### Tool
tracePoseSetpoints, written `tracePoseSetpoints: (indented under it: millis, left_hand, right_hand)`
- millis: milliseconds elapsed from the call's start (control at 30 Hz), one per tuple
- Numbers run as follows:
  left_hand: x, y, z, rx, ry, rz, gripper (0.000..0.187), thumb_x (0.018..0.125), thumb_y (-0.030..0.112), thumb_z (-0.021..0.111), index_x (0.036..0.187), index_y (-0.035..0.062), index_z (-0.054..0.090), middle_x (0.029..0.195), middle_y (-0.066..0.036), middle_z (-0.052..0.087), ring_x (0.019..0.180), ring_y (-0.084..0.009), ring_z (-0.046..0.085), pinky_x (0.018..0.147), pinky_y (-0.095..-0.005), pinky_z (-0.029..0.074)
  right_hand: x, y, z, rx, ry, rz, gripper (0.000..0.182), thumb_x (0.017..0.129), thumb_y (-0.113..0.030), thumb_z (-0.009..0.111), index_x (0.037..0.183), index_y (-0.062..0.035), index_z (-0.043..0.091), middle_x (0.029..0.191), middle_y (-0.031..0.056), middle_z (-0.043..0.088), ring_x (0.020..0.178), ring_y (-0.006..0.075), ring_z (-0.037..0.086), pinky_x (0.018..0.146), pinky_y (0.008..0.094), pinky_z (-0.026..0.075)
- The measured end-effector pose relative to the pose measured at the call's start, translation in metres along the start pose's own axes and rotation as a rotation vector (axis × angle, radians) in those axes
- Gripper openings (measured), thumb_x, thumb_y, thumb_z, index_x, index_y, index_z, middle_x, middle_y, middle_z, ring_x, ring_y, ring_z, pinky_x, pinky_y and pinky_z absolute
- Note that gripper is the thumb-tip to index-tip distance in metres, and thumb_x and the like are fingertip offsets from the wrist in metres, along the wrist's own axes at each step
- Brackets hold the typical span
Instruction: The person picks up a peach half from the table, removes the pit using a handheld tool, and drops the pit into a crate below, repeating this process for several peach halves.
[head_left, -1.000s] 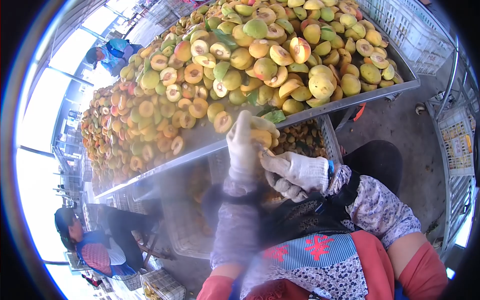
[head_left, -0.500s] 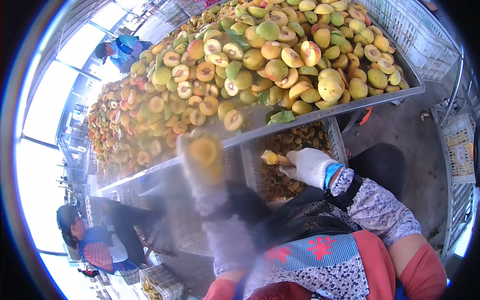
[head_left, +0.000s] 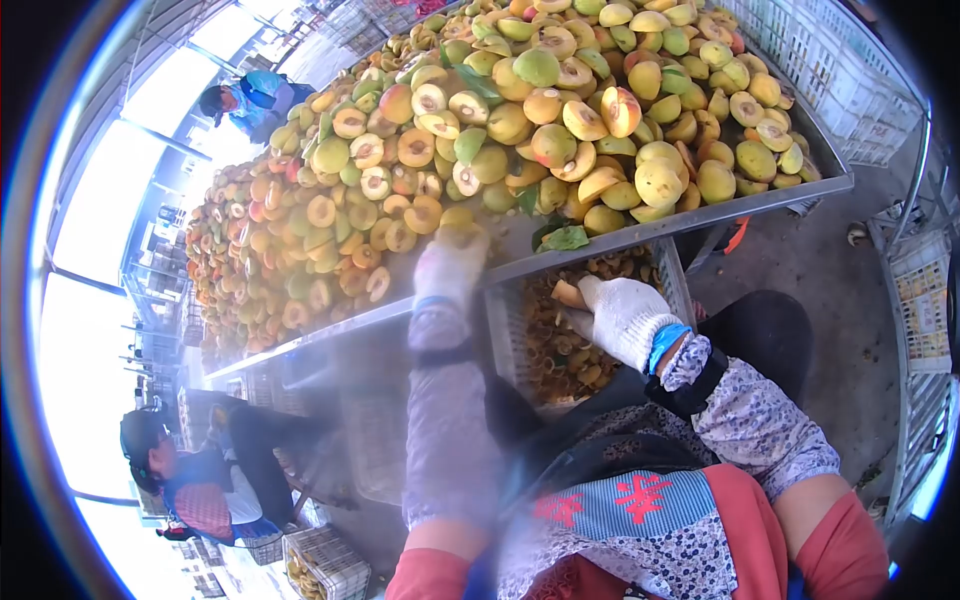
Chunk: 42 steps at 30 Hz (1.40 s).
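My left hand [head_left: 450, 268], in a white knitted glove, reaches over the metal table's edge to the near side of the heaped peaches. Its slightly blurred fingers are closed around a yellow peach [head_left: 461, 226]. A halved peach [head_left: 378, 284] lies cut side up to its left. My right hand [head_left: 626, 318], also in a white glove, is closed on a small tool with a wooden handle [head_left: 569, 294]; the tool's working end is hidden. Below that hand stands a crate [head_left: 508, 345] under the table edge, holding many brownish-yellow pieces, seemingly pits and scraps.
The metal table [head_left: 640, 225] bears a large heap of whole and halved peaches with some leaves. White crates [head_left: 850, 90] are stacked at right. One person sits at lower left [head_left: 200, 490]; another stands at the far left [head_left: 255, 105]. A crate [head_left: 325, 560] sits on the floor.
My left hand has moved up and right to the pile, and the peach half it held now lies on the table. The yellow piece at my right hand's tool is gone from view.
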<state>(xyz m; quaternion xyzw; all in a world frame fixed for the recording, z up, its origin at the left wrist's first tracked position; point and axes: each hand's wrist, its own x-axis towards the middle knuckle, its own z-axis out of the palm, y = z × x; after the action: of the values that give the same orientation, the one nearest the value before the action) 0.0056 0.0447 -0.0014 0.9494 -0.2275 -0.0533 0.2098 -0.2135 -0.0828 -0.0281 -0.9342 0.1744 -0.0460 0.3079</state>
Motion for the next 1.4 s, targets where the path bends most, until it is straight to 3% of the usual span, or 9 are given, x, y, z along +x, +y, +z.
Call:
tracePoseSetpoints:
  millis: [200, 267, 533, 567, 767, 867, 1133, 1233, 1400]
  left_hand:
    - [0.000, 0.026, 0.005, -0.180, -0.098, 0.067, 0.051, 0.082, 0.036, 0.072, 0.120, 0.0042, 0.063, 0.102, -0.018, 0.070, 0.088, -0.0301, 0.069, 0.080, -0.0384, 0.055]
    - [-0.007, 0.024, 0.011, -0.961, -0.196, 0.041, 0.041, 0.084, 0.027, 0.071, 0.120, 0.0089, 0.063, 0.096, -0.008, 0.069, 0.082, -0.0220, 0.069, 0.073, -0.0335, 0.057]
    - [-0.075, 0.074, -0.001, -1.673, -0.278, 0.020, 0.052, 0.094, 0.050, 0.060, 0.124, 0.0082, 0.053, 0.103, -0.007, 0.062, 0.088, -0.0189, 0.063, 0.074, -0.0330, 0.053]
    - [-0.063, 0.054, 0.032, -1.312, 0.107, 0.192, 0.052, 0.096, 0.051, 0.057, 0.124, 0.0067, 0.054, 0.103, -0.009, 0.063, 0.090, -0.0212, 0.063, 0.075, -0.0338, 0.054]
    - [-0.058, 0.043, 0.057, -0.946, 0.495, 0.442, 0.047, 0.100, 0.043, 0.052, 0.120, 0.0005, 0.057, 0.106, -0.013, 0.064, 0.090, -0.0245, 0.063, 0.081, -0.0367, 0.053]
    - [-0.062, 0.050, 0.023, -1.833, -0.112, -0.063, 0.046, 0.101, 0.041, 0.050, 0.119, -0.0008, 0.058, 0.106, -0.014, 0.065, 0.090, -0.0244, 0.063, 0.081, -0.0376, 0.053]
    - [-0.072, 0.061, 0.028, -1.716, 0.030, -0.095, 0.045, 0.101, 0.041, 0.047, 0.116, -0.0004, 0.060, 0.101, -0.013, 0.065, 0.089, -0.0239, 0.063, 0.080, -0.0369, 0.053]
    - [-0.075, 0.062, 0.027, -1.674, 0.071, -0.089, 0.046, 0.101, 0.042, 0.047, 0.114, -0.0003, 0.060, 0.100, -0.013, 0.065, 0.088, -0.0238, 0.062, 0.078, -0.0366, 0.053]
    - [-0.076, 0.052, 0.026, -1.555, 0.067, 0.010, 0.046, 0.101, 0.043, 0.046, 0.110, 0.0005, 0.060, 0.099, -0.013, 0.065, 0.085, -0.0236, 0.063, 0.075, -0.0361, 0.053]
  right_hand:
    - [0.011, -0.004, 0.001, 0.183, 0.258, -0.098, 0.030, 0.092, -0.032, 0.065, 0.099, -0.0032, 0.062, 0.077, 0.0231, 0.067, 0.074, 0.0416, 0.066, 0.066, 0.0490, 0.052]
    - [0.014, -0.012, -0.005, 0.459, 0.188, -0.006, 0.029, 0.094, -0.029, 0.064, 0.098, -0.0009, 0.061, 0.075, 0.0233, 0.066, 0.074, 0.0424, 0.066, 0.064, 0.0483, 0.051]
    - [0.014, -0.021, -0.008, 0.544, 0.157, 0.015, 0.029, 0.094, -0.027, 0.063, 0.105, -0.0008, 0.059, 0.083, 0.0272, 0.066, 0.083, 0.0460, 0.064, 0.068, 0.0490, 0.050]
    - [0.013, -0.023, -0.011, 0.473, 0.127, 0.014, 0.029, 0.094, -0.026, 0.063, 0.107, -0.0011, 0.059, 0.083, 0.0274, 0.066, 0.083, 0.0462, 0.064, 0.068, 0.0496, 0.050]
    - [0.017, -0.032, -0.004, 0.416, 0.101, 0.037, 0.032, 0.097, -0.032, 0.054, 0.106, -0.0015, 0.060, 0.089, 0.0271, 0.066, 0.090, 0.0474, 0.062, 0.077, 0.0534, 0.049]
    - [0.020, -0.032, 0.003, 0.486, 0.121, 0.030, 0.033, 0.097, -0.033, 0.055, 0.105, -0.0013, 0.060, 0.090, 0.0273, 0.066, 0.091, 0.0478, 0.062, 0.077, 0.0534, 0.049]
    - [0.020, -0.037, 0.005, 0.442, -0.025, 0.042, 0.039, 0.099, -0.036, 0.053, 0.104, 0.0010, 0.064, 0.091, 0.0270, 0.067, 0.089, 0.0453, 0.064, 0.077, 0.0488, 0.050]
    - [0.020, -0.035, 0.017, 1.007, -0.185, 0.067, 0.043, 0.102, -0.038, 0.054, 0.109, 0.0032, 0.065, 0.080, 0.0140, 0.068, 0.076, 0.0143, 0.056, 0.073, 0.0348, 0.049]
    - [0.015, -0.037, 0.015, 0.812, -0.139, 0.021, 0.041, 0.101, -0.038, 0.053, 0.105, 0.0012, 0.066, 0.083, 0.0161, 0.068, 0.078, 0.0262, 0.061, 0.073, 0.0381, 0.050]
